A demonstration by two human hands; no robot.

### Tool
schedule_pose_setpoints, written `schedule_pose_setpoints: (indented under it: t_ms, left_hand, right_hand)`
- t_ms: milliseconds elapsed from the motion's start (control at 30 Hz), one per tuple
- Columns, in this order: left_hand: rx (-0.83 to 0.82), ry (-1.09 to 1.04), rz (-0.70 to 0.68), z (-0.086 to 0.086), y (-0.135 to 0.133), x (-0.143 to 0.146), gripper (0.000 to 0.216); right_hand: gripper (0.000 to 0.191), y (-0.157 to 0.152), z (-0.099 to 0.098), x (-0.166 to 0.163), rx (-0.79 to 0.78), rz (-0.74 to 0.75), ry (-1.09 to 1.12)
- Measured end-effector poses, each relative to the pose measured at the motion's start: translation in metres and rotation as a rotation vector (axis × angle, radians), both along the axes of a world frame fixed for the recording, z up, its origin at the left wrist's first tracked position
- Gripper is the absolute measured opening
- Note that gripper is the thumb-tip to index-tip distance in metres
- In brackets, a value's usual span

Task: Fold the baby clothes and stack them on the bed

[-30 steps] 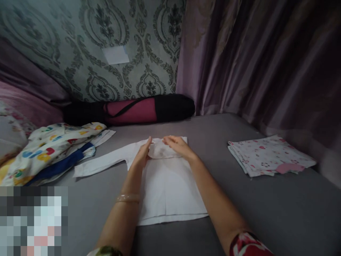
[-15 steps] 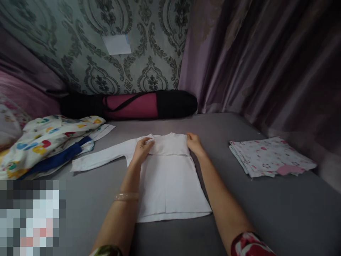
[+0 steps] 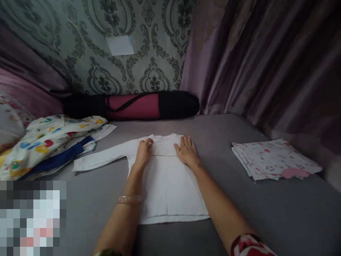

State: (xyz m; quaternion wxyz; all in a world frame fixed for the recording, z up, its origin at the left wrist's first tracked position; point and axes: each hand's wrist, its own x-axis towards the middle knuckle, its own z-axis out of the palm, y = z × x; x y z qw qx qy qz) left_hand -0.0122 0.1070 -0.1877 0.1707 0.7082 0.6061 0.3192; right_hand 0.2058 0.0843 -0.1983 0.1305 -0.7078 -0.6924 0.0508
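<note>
Right hand [image 3: 186, 151] shifts inward over the white shirt [image 3: 167, 185], fingers slightly spread, seemingly smoothing its fold; left hand [image 3: 144, 151] curls, pinch unclear; left sleeve [image 3: 102, 159] likely needs folding.

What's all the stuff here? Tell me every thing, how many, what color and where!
shirt: 1, white, middle of the surface
surface: 1, grey, under the shirt
clothes pile: 1, many colours, left
folded clothes: 1 stack, white and pink, right
bag: 1, black and maroon, back
wall: 1, grey-green, patterned, back
card: 1, white, on the wall
curtain: 1, purple, right
drape: 1, purple, left
flowery cloth: count unclear, pink and white, left edge
blurred patch: 1, mixed colours, bottom left, contents unclear
bangle: 1, pale, left wrist
sleeves: 2, flowered, bottom
left hand: 1, bare, on the shirt
right hand: 1, bare, on the shirt
</note>
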Motion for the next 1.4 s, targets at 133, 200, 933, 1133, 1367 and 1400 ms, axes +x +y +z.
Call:
schedule_pose_setpoints:
  t_ms: [133,200,933,1133,1367,1400]
  left_hand:
    - [0.011,0.054,-0.016,-0.006,0.002,-0.005,0.027]
    - [0.037,0.048,-0.037,-0.010,0.005,-0.009,0.027]
    - [0.033,0.022,-0.082,-0.016,0.009,-0.015,0.033]
    - [0.030,0.043,-0.129,-0.009,0.003,-0.013,0.026]
    - [-0.035,0.267,-0.024,-0.002,-0.008,-0.010,0.050]
    - [-0.065,0.295,0.000,-0.001,-0.008,-0.011,0.053]
  right_hand:
    - [0.070,0.002,0.000,-0.001,-0.045,-0.014,-0.047]
    - [0.070,0.002,0.000,0.000,-0.055,-0.016,-0.061]
    - [0.073,0.006,0.007,0.008,-0.168,0.041,-0.128]
    - [0.063,0.015,0.028,-0.021,-0.163,-0.021,-0.130]
    - [0.068,0.023,0.008,-0.039,-0.092,-0.019,-0.115]
    - [0.067,0.024,0.004,-0.038,-0.085,-0.023,-0.125]
